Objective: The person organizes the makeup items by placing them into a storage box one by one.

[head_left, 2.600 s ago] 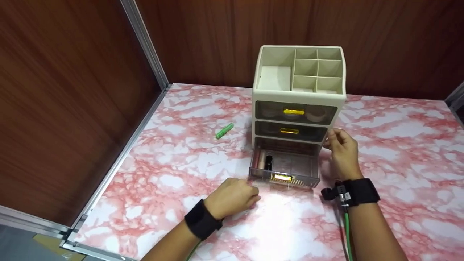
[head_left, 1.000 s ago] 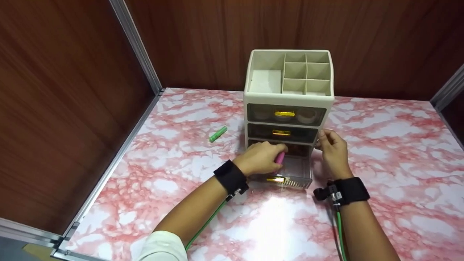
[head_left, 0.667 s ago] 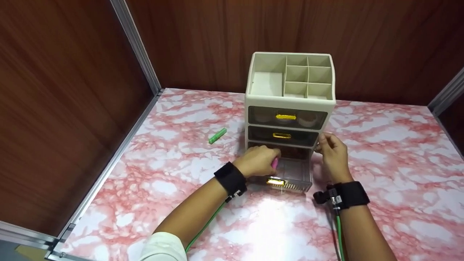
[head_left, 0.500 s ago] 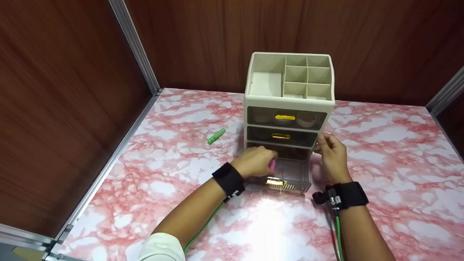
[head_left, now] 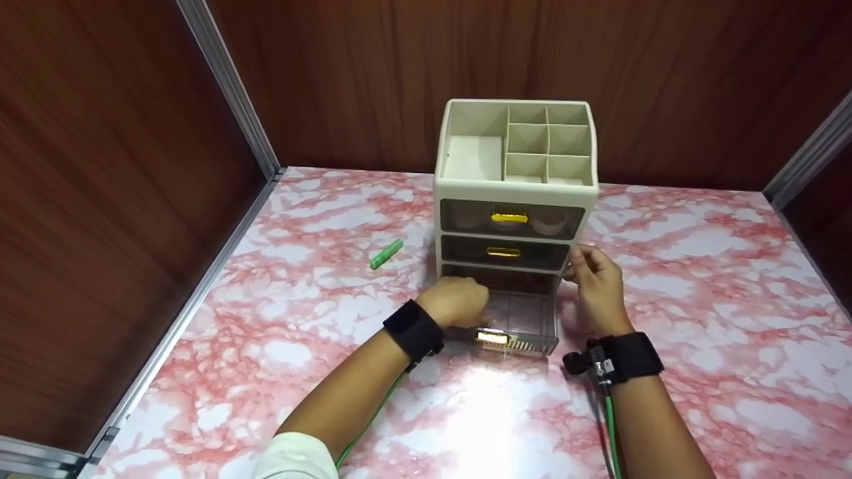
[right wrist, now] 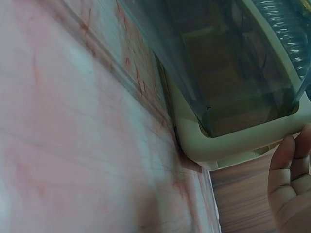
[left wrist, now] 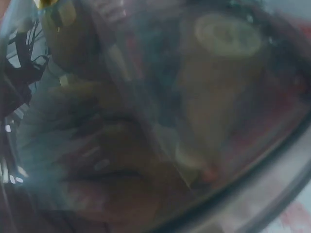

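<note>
A cream cosmetics organizer (head_left: 516, 191) stands on the table, its clear bottom drawer (head_left: 532, 313) pulled out toward me. My left hand (head_left: 454, 303) is down in the left part of that drawer, knuckles up and fingertips hidden. The pink tube it held earlier is out of sight in the head view. Blurred fingers show through the drawer's plastic in the left wrist view; whether they still hold the tube I cannot tell. Thumb and fingers of my right hand (head_left: 599, 286) rest against the organizer's right side. In the right wrist view the right hand's fingertips (right wrist: 286, 145) meet its cream frame.
A slim green tube (head_left: 386, 254) lies on the pink marbled table (head_left: 319, 279), left of the organizer. Closed upper drawers carry gold handles (head_left: 509, 218). Brown wood-grain panels (head_left: 373, 73) with metal rails border the table. A green cable (head_left: 611, 432) trails along the right forearm.
My left hand went into the bottom drawer with a pink tube, then shifted left, and the tube dropped out of view. My right hand stays at the organizer's side. The head view drifted slightly.
</note>
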Action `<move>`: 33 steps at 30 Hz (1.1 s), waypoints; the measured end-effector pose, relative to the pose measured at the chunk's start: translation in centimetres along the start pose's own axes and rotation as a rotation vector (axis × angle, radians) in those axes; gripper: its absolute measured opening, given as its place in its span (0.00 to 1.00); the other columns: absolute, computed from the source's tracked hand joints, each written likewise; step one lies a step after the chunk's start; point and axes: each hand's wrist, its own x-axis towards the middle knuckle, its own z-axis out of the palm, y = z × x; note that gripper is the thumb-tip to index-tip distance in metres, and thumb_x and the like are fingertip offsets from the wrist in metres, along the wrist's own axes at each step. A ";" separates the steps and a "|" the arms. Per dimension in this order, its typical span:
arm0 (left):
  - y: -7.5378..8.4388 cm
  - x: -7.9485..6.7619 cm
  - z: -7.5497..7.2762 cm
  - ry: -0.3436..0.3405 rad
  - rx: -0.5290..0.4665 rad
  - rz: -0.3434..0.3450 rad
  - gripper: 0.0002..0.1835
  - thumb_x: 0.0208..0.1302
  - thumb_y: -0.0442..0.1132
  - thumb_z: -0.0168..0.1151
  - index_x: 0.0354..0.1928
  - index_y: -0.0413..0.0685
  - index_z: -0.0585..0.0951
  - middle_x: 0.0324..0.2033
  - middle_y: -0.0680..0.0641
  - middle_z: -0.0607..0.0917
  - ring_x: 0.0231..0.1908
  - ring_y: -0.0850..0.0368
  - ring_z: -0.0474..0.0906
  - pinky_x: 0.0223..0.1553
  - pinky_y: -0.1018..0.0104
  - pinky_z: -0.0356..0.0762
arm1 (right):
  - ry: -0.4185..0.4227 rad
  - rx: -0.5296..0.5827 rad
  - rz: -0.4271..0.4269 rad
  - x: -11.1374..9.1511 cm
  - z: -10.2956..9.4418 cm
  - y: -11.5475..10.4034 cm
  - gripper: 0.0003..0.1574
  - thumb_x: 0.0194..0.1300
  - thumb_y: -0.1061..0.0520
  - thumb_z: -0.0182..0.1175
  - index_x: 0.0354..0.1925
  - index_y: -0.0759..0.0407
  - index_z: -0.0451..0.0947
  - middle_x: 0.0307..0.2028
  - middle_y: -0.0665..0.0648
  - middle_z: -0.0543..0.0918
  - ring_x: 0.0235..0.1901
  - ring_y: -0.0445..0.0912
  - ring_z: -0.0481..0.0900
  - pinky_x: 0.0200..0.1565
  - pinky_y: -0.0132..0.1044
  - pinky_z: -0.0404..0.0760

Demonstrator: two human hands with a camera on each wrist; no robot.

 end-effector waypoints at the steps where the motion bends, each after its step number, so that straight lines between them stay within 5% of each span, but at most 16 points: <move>1: 0.0 0.1 -0.1 -0.011 -0.006 -0.005 0.18 0.63 0.57 0.64 0.32 0.48 0.84 0.34 0.46 0.85 0.34 0.51 0.82 0.36 0.53 0.81 | 0.001 0.004 0.006 0.0 0.0 -0.1 0.19 0.74 0.54 0.54 0.49 0.71 0.77 0.34 0.51 0.82 0.31 0.44 0.79 0.40 0.37 0.81; 13: -0.6 0.2 -0.3 0.063 -0.079 0.077 0.14 0.62 0.54 0.66 0.26 0.55 0.82 0.25 0.56 0.82 0.27 0.59 0.78 0.31 0.61 0.78 | 0.019 0.013 -0.016 1.0 -0.6 2.0 0.18 0.74 0.54 0.54 0.47 0.70 0.77 0.33 0.52 0.82 0.30 0.46 0.79 0.39 0.37 0.81; 21: -1.2 -0.9 -1.7 0.139 -0.158 0.131 0.12 0.66 0.51 0.62 0.36 0.50 0.82 0.23 0.55 0.81 0.24 0.61 0.77 0.36 0.62 0.79 | 0.035 0.020 0.000 1.3 -1.0 3.1 0.17 0.73 0.54 0.54 0.48 0.68 0.78 0.34 0.52 0.82 0.30 0.44 0.79 0.39 0.36 0.81; 28: -5.2 -3.5 -3.0 0.413 -0.268 0.205 0.09 0.67 0.46 0.62 0.35 0.50 0.86 0.28 0.56 0.85 0.27 0.63 0.78 0.35 0.68 0.78 | 0.050 0.018 -0.021 1.2 -0.5 3.2 0.16 0.73 0.52 0.55 0.46 0.65 0.79 0.34 0.54 0.82 0.30 0.46 0.78 0.39 0.39 0.80; 33: -8.9 -4.3 -2.3 0.603 -0.330 0.125 0.07 0.66 0.42 0.62 0.32 0.49 0.86 0.25 0.54 0.84 0.25 0.62 0.77 0.32 0.69 0.77 | 0.034 0.022 0.016 1.0 -0.3 2.8 0.17 0.73 0.53 0.55 0.47 0.67 0.78 0.32 0.53 0.82 0.30 0.47 0.79 0.39 0.38 0.80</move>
